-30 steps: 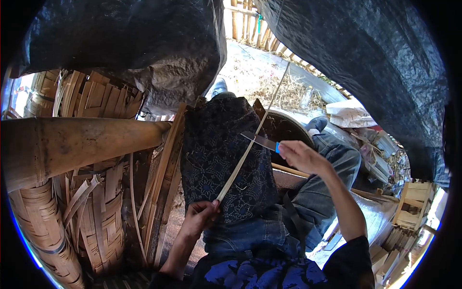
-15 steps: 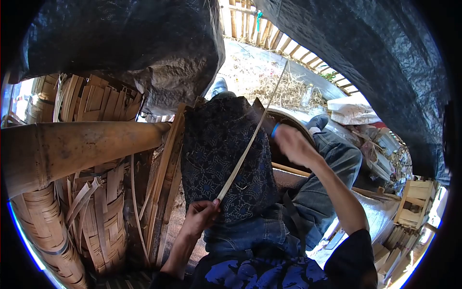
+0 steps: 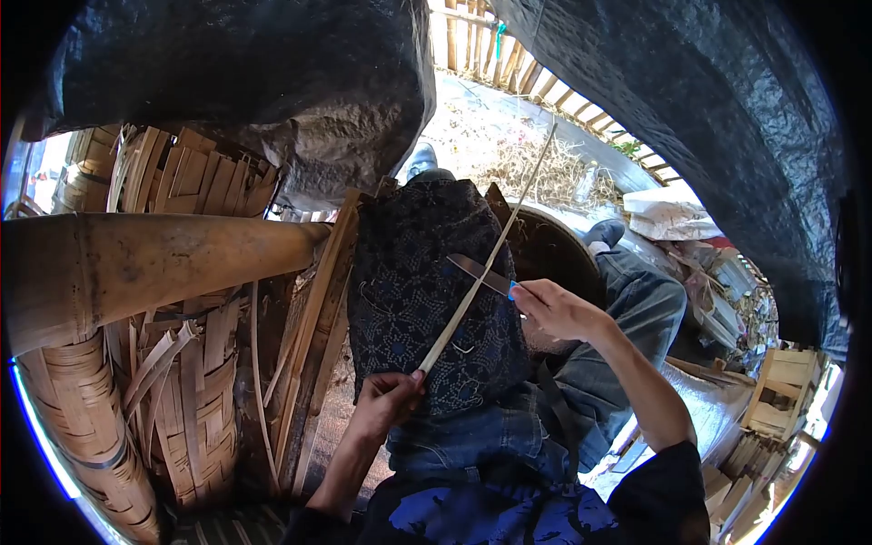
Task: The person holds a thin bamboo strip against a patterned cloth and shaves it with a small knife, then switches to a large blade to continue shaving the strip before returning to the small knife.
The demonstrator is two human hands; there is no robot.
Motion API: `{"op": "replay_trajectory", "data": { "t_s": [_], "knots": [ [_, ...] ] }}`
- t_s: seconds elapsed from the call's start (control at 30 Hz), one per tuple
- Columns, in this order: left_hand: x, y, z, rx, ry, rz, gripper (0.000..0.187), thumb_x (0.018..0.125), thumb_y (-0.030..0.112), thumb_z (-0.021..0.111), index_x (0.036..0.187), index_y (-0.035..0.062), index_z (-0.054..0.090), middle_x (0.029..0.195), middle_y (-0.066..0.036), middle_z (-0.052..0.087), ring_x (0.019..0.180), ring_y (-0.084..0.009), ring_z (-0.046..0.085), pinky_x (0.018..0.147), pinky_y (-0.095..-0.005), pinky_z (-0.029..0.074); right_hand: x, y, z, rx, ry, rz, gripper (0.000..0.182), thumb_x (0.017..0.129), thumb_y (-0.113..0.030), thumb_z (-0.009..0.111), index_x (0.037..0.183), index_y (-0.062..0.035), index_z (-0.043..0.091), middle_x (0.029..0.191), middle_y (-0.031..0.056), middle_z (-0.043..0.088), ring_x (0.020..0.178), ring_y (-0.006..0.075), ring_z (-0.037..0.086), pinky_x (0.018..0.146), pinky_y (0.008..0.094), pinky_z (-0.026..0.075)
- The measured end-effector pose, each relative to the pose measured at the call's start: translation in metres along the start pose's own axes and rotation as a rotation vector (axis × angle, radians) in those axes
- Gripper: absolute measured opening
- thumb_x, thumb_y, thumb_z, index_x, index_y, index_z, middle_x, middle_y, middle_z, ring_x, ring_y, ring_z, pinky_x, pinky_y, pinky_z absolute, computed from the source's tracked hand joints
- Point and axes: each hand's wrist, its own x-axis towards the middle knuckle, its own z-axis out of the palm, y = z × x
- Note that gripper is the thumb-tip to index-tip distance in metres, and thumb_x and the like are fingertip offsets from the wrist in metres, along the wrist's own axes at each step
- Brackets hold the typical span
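Note:
My left hand pinches the near end of a long, thin pale strip, which slants up and away to the right. In my right hand is a knife with a blue part at its handle. Its blade points left and crosses the strip around the middle. Beneath both lies a dark patterned cloth, spread over my leg.
A thick bamboo pole juts in from the left, above woven bamboo baskets. Dark plastic sheeting hangs overhead. A round dark container stands behind my right hand. Dry straw lies farther off.
My right hand has moved down and slightly left, and the knife blade now shows clearly across the strip. My left hand still pinches the strip's near end.

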Motion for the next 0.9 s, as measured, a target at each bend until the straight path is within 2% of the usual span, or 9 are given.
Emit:
{"op": "replay_trajectory", "data": {
  "t_s": [0.3, 0.37, 0.43, 0.6, 0.67, 0.73, 0.8, 0.83, 0.9],
  "knots": [
    [-0.005, -0.001, 0.007, 0.113, 0.072, 0.059, 0.033, 0.087, 0.032, 0.063, 0.068, 0.0047, 0.064, 0.054, 0.002, 0.052, 0.044, -0.0022, 0.039, 0.04, -0.02, 0.024, -0.008, -0.006, -0.001, 0.368, -0.268, 0.285, 0.041, 0.098, -0.041, 0.038, 0.074, -0.0087, 0.045, 0.055, -0.0062, 0.036, 0.043, 0.003, 0.03, 0.036, 0.0207, 0.024],
    [0.002, -0.007, 0.013, 0.122, 0.137, 0.15, 0.033, 0.087, 0.032, 0.063, 0.068, 0.0047, 0.064, 0.055, 0.002, 0.052, 0.044, -0.0023, 0.04, 0.041, -0.0197, 0.025, -0.013, -0.014, 0.026, 0.314, -0.676, 0.37, 0.04, 0.098, -0.041, 0.039, 0.075, -0.0086, 0.046, 0.054, -0.0073, 0.033, 0.042, 0.0034, 0.03, 0.036, 0.0202, 0.023],
    [0.001, -0.008, 0.016, 0.123, 0.188, 0.242, 0.033, 0.087, 0.033, 0.063, 0.069, 0.0047, 0.063, 0.055, 0.002, 0.053, 0.045, -0.0024, 0.041, 0.042, -0.0194, 0.026, -0.018, -0.008, 0.039, 0.43, -0.532, 0.341, 0.039, 0.099, -0.038, 0.039, 0.076, -0.0078, 0.046, 0.054, -0.0064, 0.032, 0.041, 0.0036, 0.028, 0.036, 0.0199, 0.021],
    [-0.011, -0.008, 0.008, 0.05, 0.103, 0.142, 0.033, 0.089, 0.033, 0.06, 0.073, 0.004, 0.062, 0.057, 0.001, 0.054, 0.045, -0.0031, 0.042, 0.042, -0.0198, 0.029, -0.029, 0.018, 0.028, 0.825, -0.446, 0.228, 0.038, 0.099, -0.037, 0.039, 0.075, -0.0072, 0.044, 0.055, -0.0039, 0.034, 0.041, 0.004, 0.028, 0.037, 0.0207, 0.021],
    [-0.01, -0.005, 0.01, 0.065, 0.102, 0.145, 0.033, 0.089, 0.033, 0.06, 0.073, 0.004, 0.062, 0.057, 0.001, 0.055, 0.045, -0.0035, 0.043, 0.042, -0.02, 0.03, -0.032, 0.01, 0.029, 0.755, -0.138, 0.077, 0.038, 0.099, -0.037, 0.038, 0.075, -0.0075, 0.043, 0.055, -0.0035, 0.035, 0.04, 0.0045, 0.031, 0.037, 0.0216, 0.025],
    [-0.011, -0.003, 0.01, 0.087, 0.107, 0.139, 0.033, 0.089, 0.033, 0.059, 0.074, 0.0041, 0.062, 0.057, 0.0, 0.055, 0.045, -0.0038, 0.043, 0.042, -0.0201, 0.03, -0.026, 0.008, 0.03, 0.724, -0.038, 0.016, 0.036, 0.1, -0.031, 0.037, 0.075, -0.0053, 0.044, 0.054, -0.001, 0.038, 0.041, 0.007, 0.036, 0.039, 0.0235, 0.029],
    [-0.009, -0.004, 0.011, 0.096, 0.111, 0.143, 0.031, 0.091, 0.032, 0.058, 0.074, 0.0049, 0.061, 0.057, 0.0, 0.055, 0.043, -0.0043, 0.044, 0.04, -0.02, 0.03, -0.017, 0.002, 0.024, 0.118, 0.303, -0.41, 0.033, 0.1, -0.024, 0.038, 0.077, -0.001, 0.044, 0.055, 0.0054, 0.042, 0.046, 0.0174, 0.042, 0.046, 0.0307, 0.035],
    [-0.009, -0.004, 0.011, 0.103, 0.108, 0.141, 0.031, 0.091, 0.032, 0.058, 0.074, 0.0049, 0.061, 0.057, 0.0, 0.055, 0.043, -0.0043, 0.044, 0.04, -0.02, 0.03, -0.016, -0.004, 0.019, 0.107, 0.297, -0.339, 0.029, 0.099, -0.018, 0.039, 0.078, 0.0011, 0.044, 0.058, 0.0099, 0.046, 0.051, 0.0231, 0.046, 0.051, 0.0345, 0.038],
    [-0.008, -0.004, 0.009, 0.103, 0.083, 0.147, 0.032, 0.09, 0.032, 0.058, 0.075, 0.0043, 0.061, 0.057, -0.001, 0.056, 0.042, -0.0052, 0.045, 0.04, -0.0205, 0.033, -0.001, -0.001, 0.019, 0.082, 0.371, -0.343, 0.029, 0.099, -0.019, 0.04, 0.078, 0.0011, 0.045, 0.058, 0.0102, 0.046, 0.051, 0.0232, 0.047, 0.051, 0.0346, 0.038]
  ]
}}
